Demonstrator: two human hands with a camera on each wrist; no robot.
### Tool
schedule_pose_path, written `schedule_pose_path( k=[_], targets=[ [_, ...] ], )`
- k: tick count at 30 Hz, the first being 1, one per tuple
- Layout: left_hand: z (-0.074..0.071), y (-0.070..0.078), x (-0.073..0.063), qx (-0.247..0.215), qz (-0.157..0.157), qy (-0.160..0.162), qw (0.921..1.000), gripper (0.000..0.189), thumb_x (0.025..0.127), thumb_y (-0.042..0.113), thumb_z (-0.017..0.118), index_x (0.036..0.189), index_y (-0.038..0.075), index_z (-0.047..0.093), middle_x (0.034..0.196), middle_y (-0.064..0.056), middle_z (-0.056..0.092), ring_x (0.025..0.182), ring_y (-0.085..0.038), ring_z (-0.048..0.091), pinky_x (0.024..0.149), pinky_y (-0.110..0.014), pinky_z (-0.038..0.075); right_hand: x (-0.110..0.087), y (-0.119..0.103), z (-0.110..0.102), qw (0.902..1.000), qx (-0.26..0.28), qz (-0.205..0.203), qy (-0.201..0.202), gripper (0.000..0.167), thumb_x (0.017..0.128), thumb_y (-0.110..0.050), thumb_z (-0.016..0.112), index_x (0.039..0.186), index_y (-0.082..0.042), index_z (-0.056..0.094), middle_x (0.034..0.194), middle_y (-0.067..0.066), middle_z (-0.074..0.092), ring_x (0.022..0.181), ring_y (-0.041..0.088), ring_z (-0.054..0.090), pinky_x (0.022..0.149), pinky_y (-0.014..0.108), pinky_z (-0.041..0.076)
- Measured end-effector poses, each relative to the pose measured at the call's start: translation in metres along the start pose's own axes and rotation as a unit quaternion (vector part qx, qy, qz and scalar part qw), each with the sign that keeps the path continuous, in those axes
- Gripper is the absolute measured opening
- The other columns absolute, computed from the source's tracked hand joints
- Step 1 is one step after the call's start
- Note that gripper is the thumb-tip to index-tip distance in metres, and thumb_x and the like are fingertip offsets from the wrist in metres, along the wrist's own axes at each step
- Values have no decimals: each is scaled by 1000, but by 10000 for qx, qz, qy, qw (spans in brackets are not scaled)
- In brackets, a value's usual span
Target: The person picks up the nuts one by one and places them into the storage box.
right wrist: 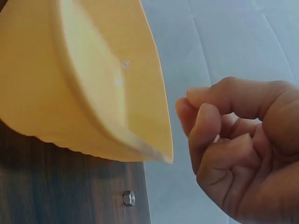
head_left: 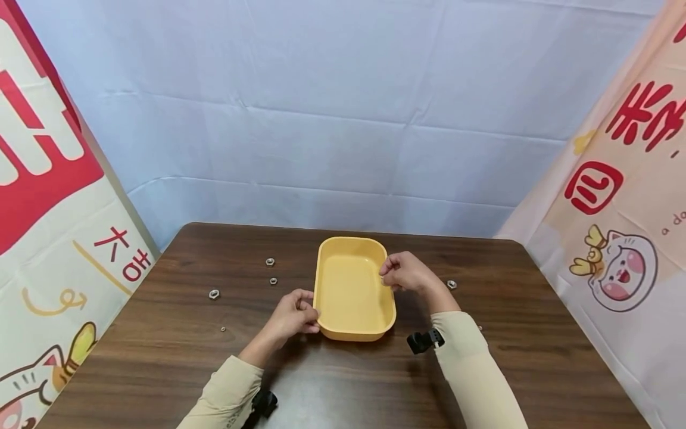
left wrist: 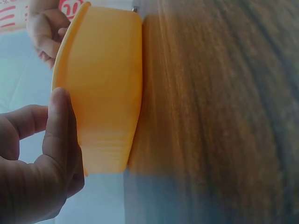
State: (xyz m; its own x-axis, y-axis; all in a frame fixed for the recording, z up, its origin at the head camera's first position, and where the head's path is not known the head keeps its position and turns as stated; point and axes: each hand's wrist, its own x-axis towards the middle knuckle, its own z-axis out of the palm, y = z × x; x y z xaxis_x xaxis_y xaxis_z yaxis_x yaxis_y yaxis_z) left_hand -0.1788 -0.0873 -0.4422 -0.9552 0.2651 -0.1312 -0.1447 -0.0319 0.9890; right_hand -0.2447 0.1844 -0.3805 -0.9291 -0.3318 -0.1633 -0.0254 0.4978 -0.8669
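Note:
A yellow plastic box [head_left: 354, 292], open at the top, sits on the brown table. My left hand [head_left: 292, 316] pinches its left rim near the front corner, with fingers along the outer wall [left wrist: 105, 84]. Over the right rim is my right hand [head_left: 404, 273], its fingers curled and fingertips drawn together. Close up, the right hand [right wrist: 243, 149] shows nothing between its fingertips. A tiny ring-shaped nut [right wrist: 125, 64] appears against the inside of the box, apart from the fingers.
Left of the box lie several metal nuts of different sizes, among them a large nut [head_left: 214, 294] and a tiny nut [head_left: 223, 329]. Another nut [head_left: 452, 284] lies beyond my right wrist. A pale blue cloth [head_left: 332, 149] hangs behind the table [head_left: 343, 387].

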Motion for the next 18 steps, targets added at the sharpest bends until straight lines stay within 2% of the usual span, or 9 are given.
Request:
schedule_pose_path(
  k=[4,10,15,18],
  targets=[
    [-1,-4,2,34,-68,-91,9999,43,80,-13,52,119,-16,34,76,-13,53,57,-18,59,53,-29,54,7,-5,5,9984,-497,138,-235,10,74,8,63,80,2,58,67,7,54,50,16,47,43,24,37],
    [-2,-2,2,164,-133,-79,9997,42,80,-11,54,117,-13,36,75,-15,53,55,-19,60,53,-29,54,17,-18,9,9885,-1370,204,-606,10,72,9,61,76,-1,60,63,6,54,48,15,45,39,22,33],
    [-2,3,2,242,-107,-137,9996,43,80,-10,56,117,-14,34,75,-15,52,55,-19,59,53,-29,54,24,-28,11,9753,-1989,341,-897,13,75,9,62,73,-4,61,62,6,55,46,13,39,39,23,27],
    [-1,4,3,342,-108,-170,9992,43,81,-9,58,116,-14,35,76,-15,52,55,-19,60,53,-30,54,28,-33,15,9623,-2470,355,-1077,24,74,11,59,61,-8,55,52,2,47,42,11,26,39,24,21]
  ],
)
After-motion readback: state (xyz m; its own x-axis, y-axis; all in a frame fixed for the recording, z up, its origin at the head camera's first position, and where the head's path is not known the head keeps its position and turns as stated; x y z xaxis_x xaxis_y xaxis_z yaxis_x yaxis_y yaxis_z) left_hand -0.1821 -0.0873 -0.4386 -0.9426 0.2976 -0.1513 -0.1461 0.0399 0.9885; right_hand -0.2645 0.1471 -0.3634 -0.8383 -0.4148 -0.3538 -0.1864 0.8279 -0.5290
